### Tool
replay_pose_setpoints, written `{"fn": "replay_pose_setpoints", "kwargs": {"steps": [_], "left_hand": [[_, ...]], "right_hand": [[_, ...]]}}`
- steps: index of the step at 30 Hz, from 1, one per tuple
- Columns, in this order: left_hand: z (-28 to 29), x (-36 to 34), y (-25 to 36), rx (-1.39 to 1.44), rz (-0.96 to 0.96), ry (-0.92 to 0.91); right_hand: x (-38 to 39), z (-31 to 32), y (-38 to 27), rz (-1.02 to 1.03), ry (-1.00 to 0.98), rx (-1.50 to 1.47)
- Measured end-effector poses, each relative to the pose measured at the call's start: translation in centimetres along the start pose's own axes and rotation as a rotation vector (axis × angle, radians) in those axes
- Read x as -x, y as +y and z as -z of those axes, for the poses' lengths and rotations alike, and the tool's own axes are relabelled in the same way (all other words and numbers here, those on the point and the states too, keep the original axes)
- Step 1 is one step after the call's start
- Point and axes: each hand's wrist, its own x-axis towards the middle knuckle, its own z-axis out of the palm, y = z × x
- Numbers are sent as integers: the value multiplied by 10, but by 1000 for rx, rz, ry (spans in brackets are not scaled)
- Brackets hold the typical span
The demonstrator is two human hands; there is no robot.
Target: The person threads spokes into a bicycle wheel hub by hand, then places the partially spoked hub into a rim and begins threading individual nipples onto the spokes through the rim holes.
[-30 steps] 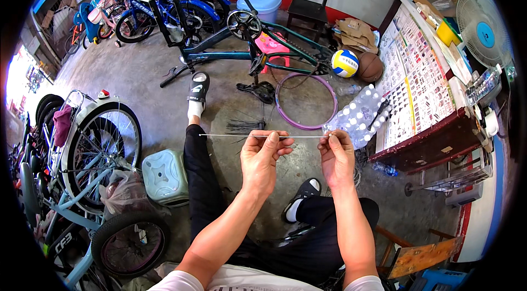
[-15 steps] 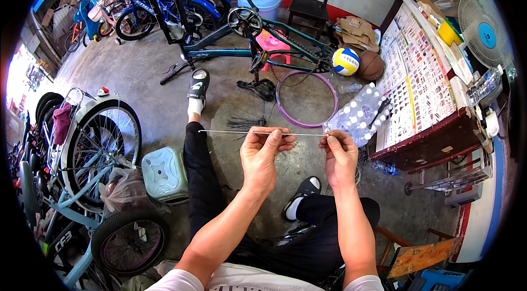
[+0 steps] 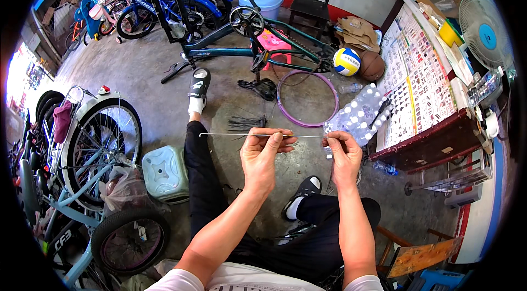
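Note:
A thin silvery bicycle spoke [image 3: 225,134] with a bent left end stretches level between my hands. My left hand [image 3: 262,156] pinches it near its middle, between thumb and fingers. At its right end, the thumb and fingertips of my right hand [image 3: 343,154] are closed on the spoke. Below and beyond it on the floor lies a bundle of dark spokes [image 3: 246,122]. Farther off to the right is a bare purple wheel rim [image 3: 279,95], lying flat.
An upside-down bicycle frame [image 3: 214,44] stands ahead, by a pink stool [image 3: 273,43]. Plastic bottles [image 3: 357,115], a volleyball [image 3: 346,61] and a basketball [image 3: 371,65] lie right. A pale blue stool [image 3: 164,173] and bicycles [image 3: 104,143] crowd the left; a cabinet [image 3: 433,148] stands right.
The spoke has turned slightly about its length, its bent left end now pointing downward. My right hand has shifted a little right and down; my left hand stays almost in place.

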Motion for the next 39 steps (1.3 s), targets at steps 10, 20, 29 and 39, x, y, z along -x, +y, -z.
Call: {"fn": "replay_pose_setpoints", "kwargs": {"steps": [10, 20, 29, 39], "left_hand": [[3, 2, -1, -36, -31, -39], [4, 1, -1, -68, -66, -37], [10, 3, -2, -75, -57, -50], [22, -5, -7, -7, 71, 105]], "right_hand": [[2, -5, 10, 15, -12, 99], [-2, -14, 13, 278, -24, 428], [1, -14, 5, 51, -29, 366], [2, -11, 5, -38, -111, 149]]}}
